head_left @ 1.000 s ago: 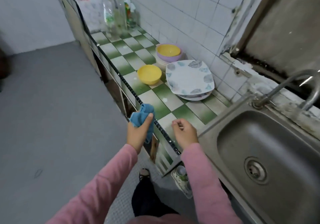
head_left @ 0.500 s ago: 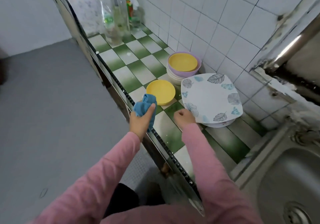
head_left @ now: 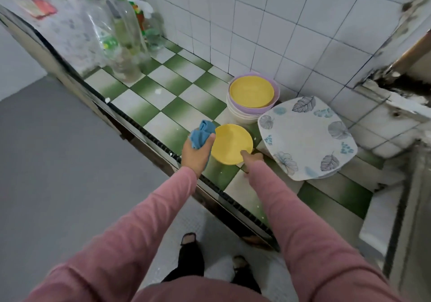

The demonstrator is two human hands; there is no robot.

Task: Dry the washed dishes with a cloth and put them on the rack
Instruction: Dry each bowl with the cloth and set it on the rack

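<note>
Yellow bowl (head_left: pixel 231 143) upright on counter (head_left: pixel 168 129), near front edge. Behind it, bowl stack (head_left: pixel 240 117): white bowls below, purple bowl (head_left: pixel 263 110) on top, second yellow bowl (head_left: pixel 251 90) nested inside. Right of yellow bowl, leaf-print plates (head_left: pixel 305 138) piled. Left hand (head_left: pixel 196 154) just left of yellow bowl, grip closed round bunched blue cloth (head_left: pixel 201 132). Right hand (head_left: pixel 253 158) at yellow bowl's near rim, thumb over edge, pinching it; fingers mostly hidden.
</note>
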